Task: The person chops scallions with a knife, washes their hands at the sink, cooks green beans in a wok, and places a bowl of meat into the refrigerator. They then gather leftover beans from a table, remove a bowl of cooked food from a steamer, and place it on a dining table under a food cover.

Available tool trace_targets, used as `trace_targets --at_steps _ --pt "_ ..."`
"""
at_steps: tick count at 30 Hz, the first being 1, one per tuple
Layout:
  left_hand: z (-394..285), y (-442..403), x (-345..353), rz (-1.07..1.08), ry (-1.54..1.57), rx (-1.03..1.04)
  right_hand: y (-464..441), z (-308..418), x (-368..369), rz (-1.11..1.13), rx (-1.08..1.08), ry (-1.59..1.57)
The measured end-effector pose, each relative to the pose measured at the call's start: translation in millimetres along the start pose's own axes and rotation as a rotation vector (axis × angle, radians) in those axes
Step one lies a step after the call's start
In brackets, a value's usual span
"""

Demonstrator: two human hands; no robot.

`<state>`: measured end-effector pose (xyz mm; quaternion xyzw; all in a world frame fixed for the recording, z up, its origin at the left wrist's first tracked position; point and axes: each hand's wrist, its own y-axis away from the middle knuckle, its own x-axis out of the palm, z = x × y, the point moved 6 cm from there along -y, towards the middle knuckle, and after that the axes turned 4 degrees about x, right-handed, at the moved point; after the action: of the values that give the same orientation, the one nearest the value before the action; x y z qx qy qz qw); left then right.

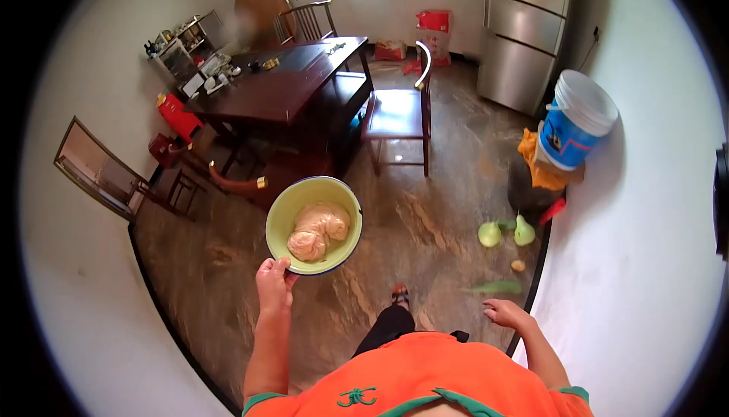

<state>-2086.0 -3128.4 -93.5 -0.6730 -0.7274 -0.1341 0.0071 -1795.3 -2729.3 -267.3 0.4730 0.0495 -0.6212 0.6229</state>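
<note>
With my left fingers [279, 267] I clamp the rim of a yellow-green bowl [279, 223], at the lower left side of it as I look down. The bowl is in the air before me, above the brown marbled floor [437, 288], and its rim is dark. Inside it lies a soft, pale pinkish lump of dough [323, 227], which rests on the bottom. My right fingers [495, 309] are free, loosely bent and a little apart, near the white wall [630, 280] on my right. Just past them, on the floor, there is a long green vegetable [497, 287], which is blurred; farther are a small brownish lump [518, 265] and two pale green gourds [489, 235]. Behind the gourds I see a blue and white bucket [573, 124], with an orange cloth [541, 174] at its base. Ahead of me is a dark wooden desk [296, 90], with a chair [395, 111] at its right side, and a silver refrigerator [520, 60] stands farther to the right.
</note>
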Motion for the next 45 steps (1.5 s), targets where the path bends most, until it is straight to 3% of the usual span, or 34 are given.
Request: trace_targets --at_steps 2,3,7,11,16,20,22,26,35,45 --pt "-6 -63 40 0.024 0.021 -0.015 -40 -12 -43 -0.204 0.048 0.077" --pt "-9 -91 63 0.046 0.016 -0.013 -46 3 -72 -0.127 0.251 0.170" --pt "-34 -194 169 0.118 -0.011 -0.004 -98 -9 -124 -0.197 0.182 0.030" --pt "-30 -302 279 0.160 -0.008 -0.015 -156 -26 -179 -0.061 0.378 -0.073" --pt "-16 -416 413 0.198 0.027 0.059 -271 -28 -309 -0.135 0.204 -0.195" --pt "-7 -501 514 0.093 0.069 0.010 -390 -5 -478 -0.163 -0.034 0.042" --pt "-11 -528 560 0.090 0.063 -0.007 -446 0 -563 -0.457 -0.224 0.084" --pt "-8 -598 649 0.098 0.091 0.014 -552 66 -752 -0.727 -0.508 0.359" --pt "13 -736 843 0.152 0.075 0.037 -811 107 -1070 -1.078 -0.289 1.133" --pt "36 -874 1038 0.194 0.019 -0.024 -999 112 -1305 -0.981 0.025 1.638"
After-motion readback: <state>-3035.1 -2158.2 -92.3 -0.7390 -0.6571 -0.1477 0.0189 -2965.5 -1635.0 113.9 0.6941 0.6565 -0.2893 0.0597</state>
